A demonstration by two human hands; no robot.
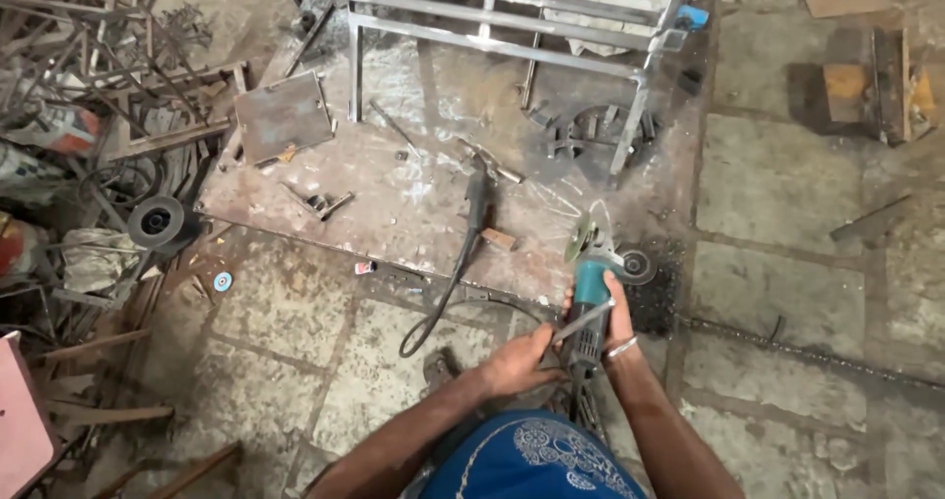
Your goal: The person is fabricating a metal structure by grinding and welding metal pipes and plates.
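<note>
Right hand (618, 322) is wrapped around the teal body of the grinder (592, 307), low and right of centre in the frame, its disc (581, 235) pointing up-frame over the steel plate (413, 194). Left hand (522, 359) pinches a thin metal key (583, 320) against the grinder. Wrists converge, forearms angled inward. That key could slip if the one-handed hold on the grinder shifts.

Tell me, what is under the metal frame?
Under the metal frame lies a rusty steel plate with scattered scraps and a ring of metal pieces. The floor beneath the plate is covered.
</note>
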